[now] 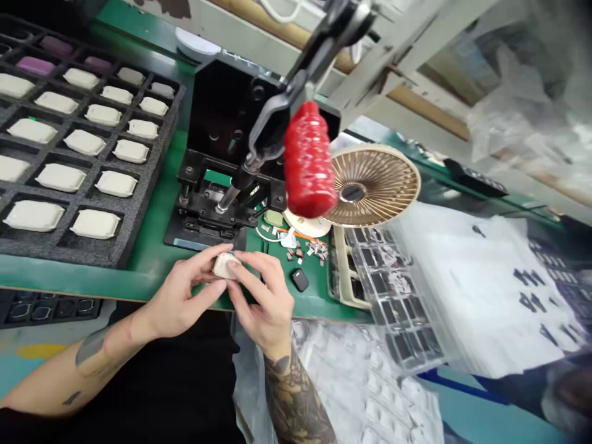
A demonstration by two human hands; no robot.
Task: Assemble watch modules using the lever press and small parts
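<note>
A small cream-white rounded plastic case (226, 265) is held between both hands, just in front of the press at the table's near side. My left hand (185, 296) pinches its left side between thumb and fingers. On the other side, my right hand (263, 296) grips it with fingertips over the top and right edge, covering part of it. Behind the hands stands a black toggle press (217, 166) with a red ribbed handle (309, 160) raised above it.
At the left, a dark foam tray (134, 228) carries rows of similar cream cases and a few purple ones. A gold-grilled fan (374, 185), small loose parts (317, 248) and a black box-like piece (300, 280) lie right of the press. Clear plastic trays (402, 308) overhang the right edge.
</note>
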